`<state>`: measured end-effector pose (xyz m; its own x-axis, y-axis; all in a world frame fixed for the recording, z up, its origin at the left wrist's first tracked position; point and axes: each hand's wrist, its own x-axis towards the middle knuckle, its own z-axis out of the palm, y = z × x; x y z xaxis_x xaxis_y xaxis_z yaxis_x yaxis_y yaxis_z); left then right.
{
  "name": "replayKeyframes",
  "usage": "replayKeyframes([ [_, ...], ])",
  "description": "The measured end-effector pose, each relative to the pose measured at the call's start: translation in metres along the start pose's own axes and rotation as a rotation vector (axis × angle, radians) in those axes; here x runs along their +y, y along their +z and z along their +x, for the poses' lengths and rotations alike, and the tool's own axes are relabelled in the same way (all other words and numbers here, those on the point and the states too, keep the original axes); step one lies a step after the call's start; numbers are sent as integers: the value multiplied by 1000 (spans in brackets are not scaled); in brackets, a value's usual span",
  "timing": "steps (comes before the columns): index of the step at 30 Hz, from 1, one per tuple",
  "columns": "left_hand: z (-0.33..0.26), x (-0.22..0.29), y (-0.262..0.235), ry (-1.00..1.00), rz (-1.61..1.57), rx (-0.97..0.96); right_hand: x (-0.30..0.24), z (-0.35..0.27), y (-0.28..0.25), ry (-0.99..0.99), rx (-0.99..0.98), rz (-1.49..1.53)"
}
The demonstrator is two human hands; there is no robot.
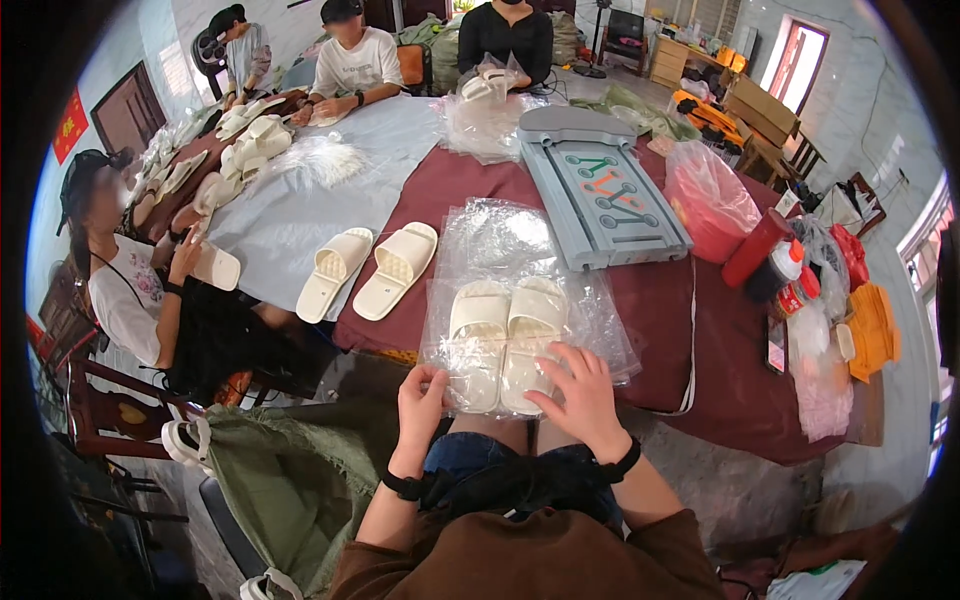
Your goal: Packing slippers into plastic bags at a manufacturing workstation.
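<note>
A pair of cream slippers [480, 312] lies side by side inside a clear plastic bag [604, 335] at the table's near edge, open toes away from me. My left hand [422, 402] is closed, its thumb and fingers pinching the bag's near left edge. Over the right slipper, my right hand [582, 392] lies on the plastic with its fingers spread. More clear plastic bags [497, 228] lie flat just beyond the pair. To the left, two loose cream slippers [395, 270] rest on the tabletop, not in a bag.
A grey folded plastic stool [598, 190] lies beyond my right hand. Bottles [790, 262] and a pink-filled bag [708, 195] stand right. Several people work around the table; one at left holds a slipper [216, 266]. A green sack [290, 470] sits by my left side.
</note>
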<state>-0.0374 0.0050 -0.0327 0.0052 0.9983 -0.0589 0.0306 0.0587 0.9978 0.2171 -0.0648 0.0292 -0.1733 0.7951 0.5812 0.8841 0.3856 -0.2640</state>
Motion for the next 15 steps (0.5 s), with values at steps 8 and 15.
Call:
replayKeyframes([
  [8,-12,26,8,-121,-160,-64,19,-9,25,241,-79,84],
  [15,-19,25,26,-247,-424,-43,20,-16,22,241,-47,142],
])
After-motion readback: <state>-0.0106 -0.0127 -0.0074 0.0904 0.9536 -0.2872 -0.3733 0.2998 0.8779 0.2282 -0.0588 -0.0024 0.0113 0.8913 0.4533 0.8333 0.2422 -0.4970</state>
